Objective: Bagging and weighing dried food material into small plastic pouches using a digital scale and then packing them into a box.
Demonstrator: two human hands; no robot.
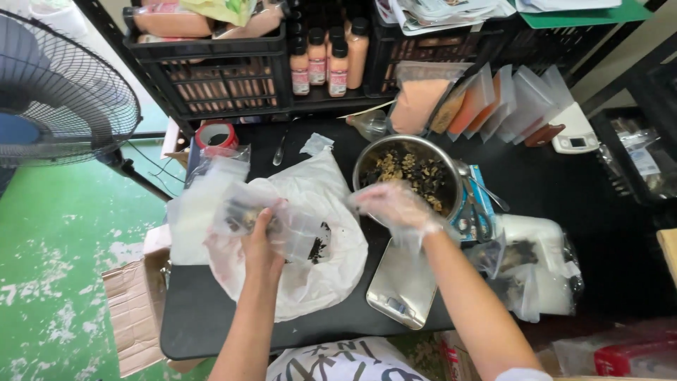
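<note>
While the left hand [262,240] grips a small clear plastic bag [271,224] with dark bits inside, held over a large white bag [321,212] spread on the black surface [211,324], the right hand [395,204], in a thin clear glove, hovers with fingers loosely spread and holding nothing at the near rim of a metal bowl [409,173] of dark and pale dried pieces. A flat silver scale [402,286] lies just below it
</note>
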